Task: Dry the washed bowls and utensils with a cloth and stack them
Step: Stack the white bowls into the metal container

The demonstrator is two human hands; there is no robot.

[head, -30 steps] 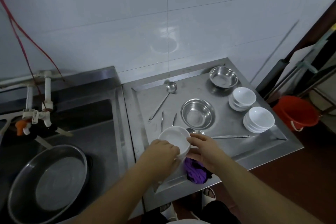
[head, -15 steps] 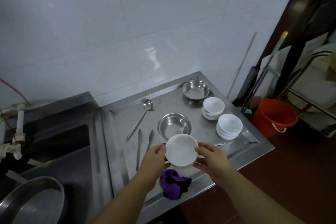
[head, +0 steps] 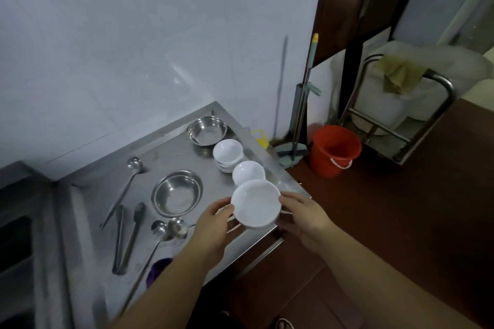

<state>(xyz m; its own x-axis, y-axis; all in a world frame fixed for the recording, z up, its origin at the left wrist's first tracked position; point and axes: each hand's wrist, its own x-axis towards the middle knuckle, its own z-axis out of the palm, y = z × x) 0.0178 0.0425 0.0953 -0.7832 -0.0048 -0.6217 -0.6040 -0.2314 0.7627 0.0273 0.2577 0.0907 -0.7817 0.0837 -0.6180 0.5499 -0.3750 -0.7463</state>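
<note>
I hold a white bowl [head: 255,203] in the air over the counter's right front corner. My left hand [head: 213,224] grips its left rim and my right hand [head: 302,215] grips its right rim. Just behind it stands a stack of white bowls [head: 248,171], and a second white stack [head: 227,152] sits farther back. Two steel bowls rest on the counter, one in the middle [head: 177,192] and one at the back [head: 207,131]. The purple cloth [head: 157,270] lies at the front edge, partly hidden by my left forearm.
On the steel counter [head: 88,211] lie a ladle [head: 125,187], tongs [head: 128,238] and two spoons [head: 171,228]. A sink [head: 16,248] is at the left. On the floor to the right stand a red bucket [head: 334,149], a mop [head: 302,120] and a metal cart [head: 401,115].
Both hands lifted the white bowl off the purple cloth and carried it right, toward the white stacks. The camera swung right; the cloth stays on the counter's front edge.
</note>
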